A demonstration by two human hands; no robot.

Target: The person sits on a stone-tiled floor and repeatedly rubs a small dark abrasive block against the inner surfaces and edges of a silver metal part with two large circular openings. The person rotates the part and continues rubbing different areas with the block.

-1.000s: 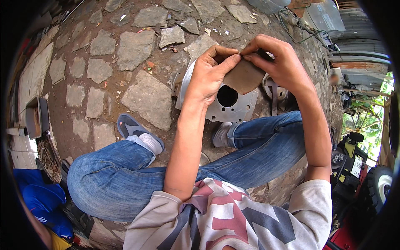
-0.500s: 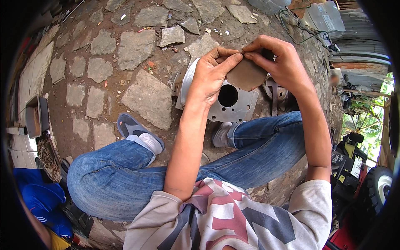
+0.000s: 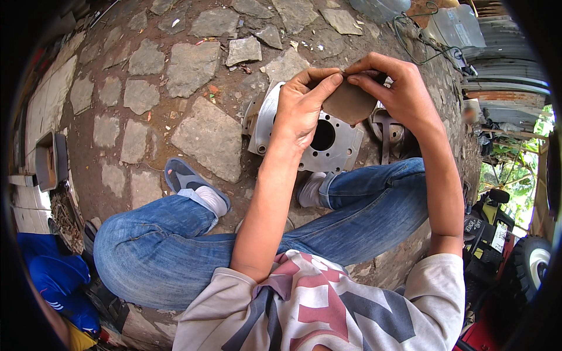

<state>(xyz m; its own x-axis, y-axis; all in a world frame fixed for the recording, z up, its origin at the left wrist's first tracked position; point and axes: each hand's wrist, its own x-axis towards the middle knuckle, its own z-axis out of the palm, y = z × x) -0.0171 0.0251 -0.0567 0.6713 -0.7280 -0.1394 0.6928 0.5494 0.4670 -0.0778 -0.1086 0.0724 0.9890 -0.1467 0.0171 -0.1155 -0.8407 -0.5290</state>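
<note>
My left hand (image 3: 301, 105) and my right hand (image 3: 392, 88) pinch a dark brown sheet (image 3: 349, 106) at its top edge, their thumb tips close together. The thin, stiff-looking sheet hangs over a grey metal block (image 3: 345, 146) with a large round hole and several smaller holes, hiding part of it. My left wrist also crosses the block in the view. Just right of the block, below my right hand, lies a rounded metal part (image 3: 396, 136) with a dark strip (image 3: 386, 140) across it. Some of my curled fingers are hidden.
My crossed legs and sandalled feet are on stone paving (image 3: 205, 137). A grey bin (image 3: 51, 161) and another person's blue-clad leg (image 3: 55, 275) are at left. Clear containers (image 3: 448, 32), a green cable (image 3: 413, 52), corrugated sheeting (image 3: 503, 58) and a wheeled machine (image 3: 530, 263) line the right.
Both hands have shifted slightly to the right with the brown sheet. The sheet's angle has changed a little, uncovering a bit more of the block at left. Both pinches remain closed.
</note>
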